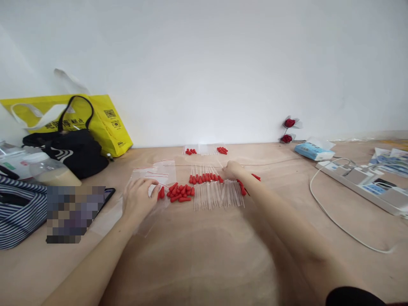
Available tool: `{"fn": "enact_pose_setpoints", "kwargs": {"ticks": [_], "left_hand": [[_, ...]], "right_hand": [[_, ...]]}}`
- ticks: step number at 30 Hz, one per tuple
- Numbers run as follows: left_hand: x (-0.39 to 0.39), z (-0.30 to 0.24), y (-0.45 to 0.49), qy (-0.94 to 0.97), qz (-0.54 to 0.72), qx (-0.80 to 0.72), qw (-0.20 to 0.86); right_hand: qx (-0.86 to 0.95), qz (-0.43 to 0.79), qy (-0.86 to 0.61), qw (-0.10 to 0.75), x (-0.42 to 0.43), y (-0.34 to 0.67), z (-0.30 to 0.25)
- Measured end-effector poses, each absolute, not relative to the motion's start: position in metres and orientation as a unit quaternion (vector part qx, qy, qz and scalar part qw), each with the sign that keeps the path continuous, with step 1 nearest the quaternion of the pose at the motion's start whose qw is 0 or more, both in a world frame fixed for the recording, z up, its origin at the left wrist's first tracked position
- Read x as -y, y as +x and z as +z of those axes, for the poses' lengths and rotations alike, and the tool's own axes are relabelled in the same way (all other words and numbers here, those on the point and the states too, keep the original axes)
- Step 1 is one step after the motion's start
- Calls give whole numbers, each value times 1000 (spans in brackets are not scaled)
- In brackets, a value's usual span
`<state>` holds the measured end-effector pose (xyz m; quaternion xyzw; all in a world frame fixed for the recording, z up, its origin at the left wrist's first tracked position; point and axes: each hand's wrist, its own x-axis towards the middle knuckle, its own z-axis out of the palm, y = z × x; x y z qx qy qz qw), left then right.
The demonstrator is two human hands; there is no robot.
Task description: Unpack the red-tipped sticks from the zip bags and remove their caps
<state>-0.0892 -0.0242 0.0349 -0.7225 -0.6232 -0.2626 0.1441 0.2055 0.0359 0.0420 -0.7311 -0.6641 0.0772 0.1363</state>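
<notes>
My left hand [138,197] rests over clear zip bags [165,170], thumb and index finger curved with a gap between them. Right beside its fingertips lies a red rubber bulb [161,193], and a loose pile of red bulbs [181,192] is just beyond. At the middle, a row of clear tubes fitted with red bulbs [205,177] lies behind a row of bare clear tubes [218,195]. My right hand [232,170] is closed at the right end of the fitted row, a thin clear tube [219,162] showing at its fingers. More red bulbs [242,188] lie partly behind my right forearm.
At the back lies a bag with red-bulbed droppers [206,149]. On the left are a yellow bag [117,131], a black bag [79,148], a bottle [52,172] and a phone [106,199]. Tissues [314,151], a power strip [360,182] and a white cable [334,227] occupy the right.
</notes>
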Motion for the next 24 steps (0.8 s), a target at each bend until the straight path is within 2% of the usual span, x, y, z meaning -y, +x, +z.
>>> {"fn": "enact_pose_setpoints", "kwargs": {"ticks": [2, 5, 8, 12, 16, 24], "left_hand": [[29, 32, -79, -733, -304, 577, 194], [38, 25, -58, -758, -362, 502, 207], [48, 16, -34, -779, -391, 450, 195], [62, 11, -8, -820, -379, 353, 243], [73, 9, 7, -850, -344, 271, 293], [74, 1, 13, -870, -326, 261, 261]], "right_hand": [[663, 60, -732, 146, -21, 210, 44], [690, -5, -699, 187, 14, 216, 35], [775, -145, -555, 264, 51, 221, 15], [822, -228, -426, 300, 83, 221, -8], [831, -254, -375, 322, 91, 212, -14], [820, -223, -393, 352, 89, 201, -15]]}}
